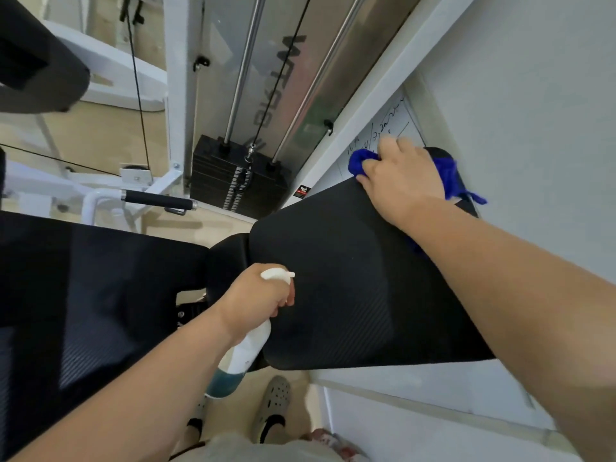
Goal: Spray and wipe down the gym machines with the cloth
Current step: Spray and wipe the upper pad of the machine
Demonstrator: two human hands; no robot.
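A black padded backrest (pixel 350 271) of a gym machine fills the middle of the view, with the black seat pad (pixel 93 288) to its left. My right hand (pixel 403 181) presses a blue cloth (pixel 361 161) onto the top far edge of the backrest; more of the cloth shows past my wrist. My left hand (pixel 256 298) grips a white spray bottle (pixel 240 355) by its neck, finger on the trigger, nozzle pointing at the backrest. Blue-green liquid sits low in the bottle.
A black weight stack (pixel 233 181) with chrome guide rods and a cable stands behind the pads. A black-gripped handle (pixel 156 199) sticks out at left. A white wall (pixel 516 95) with a whiteboard lies to the right. My feet in grey clogs (pixel 273 405) stand below.
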